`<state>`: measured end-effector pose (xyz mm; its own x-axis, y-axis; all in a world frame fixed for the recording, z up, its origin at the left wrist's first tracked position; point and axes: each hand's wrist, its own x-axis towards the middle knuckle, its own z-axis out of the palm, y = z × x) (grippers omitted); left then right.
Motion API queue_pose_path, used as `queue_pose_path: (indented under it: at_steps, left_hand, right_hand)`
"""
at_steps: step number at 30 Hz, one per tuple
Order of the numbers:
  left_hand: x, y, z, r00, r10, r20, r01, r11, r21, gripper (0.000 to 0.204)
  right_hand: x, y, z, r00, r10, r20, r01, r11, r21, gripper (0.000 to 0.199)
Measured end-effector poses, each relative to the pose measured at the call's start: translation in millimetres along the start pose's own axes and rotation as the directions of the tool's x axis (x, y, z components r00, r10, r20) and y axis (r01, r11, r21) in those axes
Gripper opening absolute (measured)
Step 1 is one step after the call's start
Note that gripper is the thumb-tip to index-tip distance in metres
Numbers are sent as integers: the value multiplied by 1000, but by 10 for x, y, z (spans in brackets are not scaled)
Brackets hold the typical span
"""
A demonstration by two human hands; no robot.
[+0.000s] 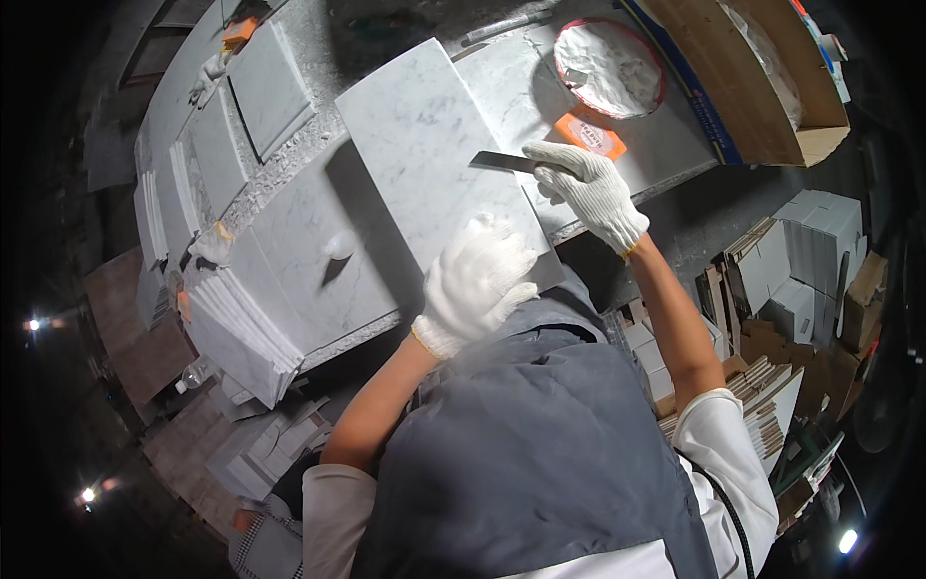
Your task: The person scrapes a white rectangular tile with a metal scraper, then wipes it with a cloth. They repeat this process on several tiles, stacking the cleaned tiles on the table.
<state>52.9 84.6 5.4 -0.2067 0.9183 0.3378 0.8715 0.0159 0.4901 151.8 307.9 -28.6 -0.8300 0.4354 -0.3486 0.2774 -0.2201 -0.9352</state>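
Note:
A pale grey-veined marble tile [424, 145] lies tilted across the worktable in front of me, its near edge over my lap. My left hand [477, 275], in a white knit glove, rests on the tile's near end with its fingers apart. In my right hand [588, 188], also gloved, is a flat dark metal scraper [503, 161]; its grip is hidden by the fingers. The blade points left above the tile's right side. Just beyond that hand sit an orange box [590, 133] and a red-rimmed round tub [610, 68] of white paste.
Stacked marble tiles [241, 333] stand at the table's near left, more tiles [270, 92] behind. A small white lump [339, 245] lies on the slab. An opened cardboard box [752, 77] is at far right; white cartons [820, 241] stand below it.

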Motion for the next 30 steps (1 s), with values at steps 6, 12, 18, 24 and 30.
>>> queue_pose_path:
  at_steps: [6, 12, 18, 24, 30]
  left_hand:
    - [-270, -12, 247, 988, -142, -59, 151, 968, 199, 36]
    - [-321, -115, 310, 994, -101, -38, 106, 973, 204, 38]
    - [-336, -130, 349, 996, -66, -68, 82, 958, 273, 39]
    - [-296, -124, 330, 994, -77, -78, 94, 964, 249, 39]
    - [-276, -86, 296, 997, -38, -73, 59, 946, 319, 38]
  right_hand:
    - [146, 41, 39, 982, -178, 58, 188, 946, -264, 33]
    - [143, -19, 66, 947, -305, 100, 317, 839, -443, 31]
    - [105, 3, 114, 916, -394, 77, 367, 743, -560, 30]
    - [96, -4, 138, 869, -489, 74, 424, 661, -620, 29]
    - [125, 13, 161, 888, -457, 51, 384, 675, -631, 27]
